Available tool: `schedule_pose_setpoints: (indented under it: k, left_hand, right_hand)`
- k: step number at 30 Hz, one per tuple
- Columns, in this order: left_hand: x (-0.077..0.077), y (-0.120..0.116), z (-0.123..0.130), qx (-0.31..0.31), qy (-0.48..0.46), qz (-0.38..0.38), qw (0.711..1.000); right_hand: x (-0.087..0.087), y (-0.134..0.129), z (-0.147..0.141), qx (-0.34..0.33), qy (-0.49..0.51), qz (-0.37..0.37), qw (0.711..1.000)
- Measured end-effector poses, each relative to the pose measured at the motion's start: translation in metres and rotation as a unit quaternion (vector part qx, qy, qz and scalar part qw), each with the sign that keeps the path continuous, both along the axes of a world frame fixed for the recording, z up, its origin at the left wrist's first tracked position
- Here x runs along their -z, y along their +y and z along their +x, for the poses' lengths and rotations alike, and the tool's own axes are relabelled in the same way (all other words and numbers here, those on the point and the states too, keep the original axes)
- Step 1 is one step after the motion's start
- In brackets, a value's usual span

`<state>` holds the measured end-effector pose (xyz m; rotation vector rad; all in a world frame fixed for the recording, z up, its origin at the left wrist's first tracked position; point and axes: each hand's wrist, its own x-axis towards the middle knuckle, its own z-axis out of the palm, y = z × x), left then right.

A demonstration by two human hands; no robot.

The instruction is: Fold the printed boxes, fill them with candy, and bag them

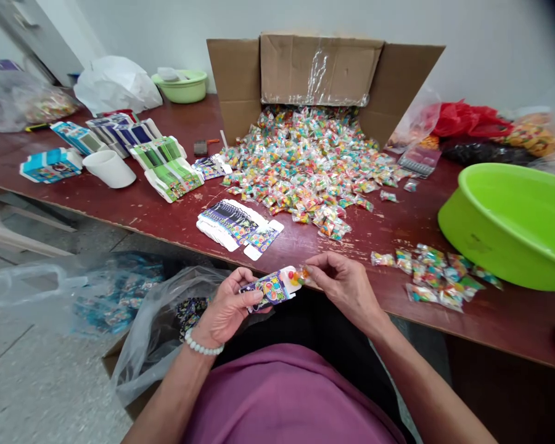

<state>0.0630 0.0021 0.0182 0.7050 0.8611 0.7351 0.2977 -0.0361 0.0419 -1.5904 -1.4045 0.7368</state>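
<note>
My left hand (234,302), with a beaded bracelet at the wrist, is closed around a small purple printed candy box (271,291). The box's flaps stand open on its right end. My right hand (342,283) pinches a clear packet of colourful candies (300,275) at that open end, and the packet appears partly at the mouth of the box. Just beyond, a fanned stack of flat purple boxes (231,223) lies on the table, with one box (263,239) apart at its right. A large heap of candy packets (300,166) spills from a cardboard box (324,68).
A smaller group of packets (439,274) lies by a green basin (513,228) at right. Bundled green boxes (169,169), blue boxes (50,165) and a white cup (110,169) stand at left. Below the table edge is a plastic-lined carton (152,327).
</note>
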Motion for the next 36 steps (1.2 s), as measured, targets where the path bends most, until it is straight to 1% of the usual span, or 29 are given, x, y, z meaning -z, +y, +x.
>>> schedule_pose_setpoints:
  k: [2, 4, 6, 7, 8, 10, 12, 13, 14, 15, 17, 18, 19, 21, 23, 25, 26, 28, 30, 33, 36]
  left_hand:
    - [0.004, -0.003, 0.0, 0.009, -0.001, 0.012, 1.0]
    - [0.008, -0.005, 0.002, 0.006, 0.006, 0.029, 1.0]
    - [0.009, -0.009, 0.005, 0.01, 0.013, 0.052, 0.999]
    - [0.01, -0.011, 0.007, 0.025, 0.013, 0.063, 0.998]
    - [0.009, -0.013, 0.009, 0.05, 0.011, 0.07, 0.996]
    - [0.008, -0.018, 0.016, 0.122, 0.008, 0.069, 0.99]
    - [0.006, -0.021, 0.022, 0.185, 0.011, 0.059, 0.981]
    - [0.005, -0.022, 0.025, 0.198, 0.009, 0.054, 0.979]
    - [0.005, -0.022, 0.027, 0.196, 0.004, 0.051, 0.979]
    - [0.005, -0.021, 0.028, 0.182, -0.005, 0.051, 0.982]
    - [0.005, -0.019, 0.029, 0.136, -0.029, 0.057, 0.989]
    - [0.005, -0.018, 0.029, 0.118, -0.035, 0.063, 0.99]
    - [0.005, -0.018, 0.028, 0.106, -0.033, 0.068, 0.992]
    - [0.005, -0.017, 0.027, 0.101, -0.017, 0.072, 0.992]
    - [0.004, -0.019, 0.025, 0.105, -0.008, 0.07, 0.992]
    - [0.002, -0.021, 0.025, 0.1, -0.015, 0.057, 0.993]
    - [0.001, -0.022, 0.025, 0.095, -0.02, 0.044, 0.994]
    - [-0.002, -0.023, 0.025, 0.085, -0.025, 0.011, 0.996]
    - [-0.004, -0.022, 0.025, 0.089, -0.018, -0.015, 0.996]
    - [-0.006, -0.02, 0.025, 0.096, -0.001, -0.035, 0.995]
    - [-0.007, -0.017, 0.026, 0.079, 0.017, -0.047, 0.996]
  right_hand:
    - [-0.007, -0.002, 0.001, -0.007, -0.07, 0.049, 0.996]
    - [-0.012, -0.004, 0.0, -0.032, -0.13, 0.089, 0.987]
    - [-0.015, -0.006, -0.005, -0.086, -0.171, 0.102, 0.976]
    - [-0.015, -0.006, -0.009, -0.118, -0.182, 0.096, 0.971]
    - [-0.015, -0.006, -0.013, -0.143, -0.185, 0.086, 0.968]
    - [-0.014, -0.004, -0.021, -0.165, -0.158, 0.064, 0.972]
    - [-0.012, -0.002, -0.026, -0.156, -0.089, 0.046, 0.983]
    - [-0.011, -0.001, -0.026, -0.141, -0.046, 0.045, 0.988]
    - [-0.011, 0.001, -0.025, -0.118, -0.005, 0.049, 0.992]
    - [-0.011, 0.001, -0.024, -0.085, 0.032, 0.057, 0.994]
    - [-0.01, 0.002, -0.019, -0.011, 0.1, 0.069, 0.993]
    - [-0.008, 0.002, -0.018, 0.007, 0.137, 0.059, 0.989]
    - [-0.007, 0.001, -0.017, 0.007, 0.178, 0.037, 0.983]
    - [-0.003, -0.001, -0.019, -0.041, 0.259, -0.03, 0.964]
    - [0.0, -0.004, -0.025, -0.1, 0.33, -0.087, 0.935]
    - [0.003, -0.005, -0.031, -0.132, 0.379, -0.114, 0.909]
    - [0.003, -0.006, -0.033, -0.14, 0.392, -0.121, 0.901]
    - [0.003, -0.005, -0.035, -0.146, 0.398, -0.127, 0.897]
    - [0.002, -0.005, -0.035, -0.153, 0.387, -0.132, 0.9]
    - [-0.001, -0.004, -0.033, -0.158, 0.371, -0.122, 0.907]
    - [-0.001, -0.004, -0.032, -0.159, 0.368, -0.116, 0.909]
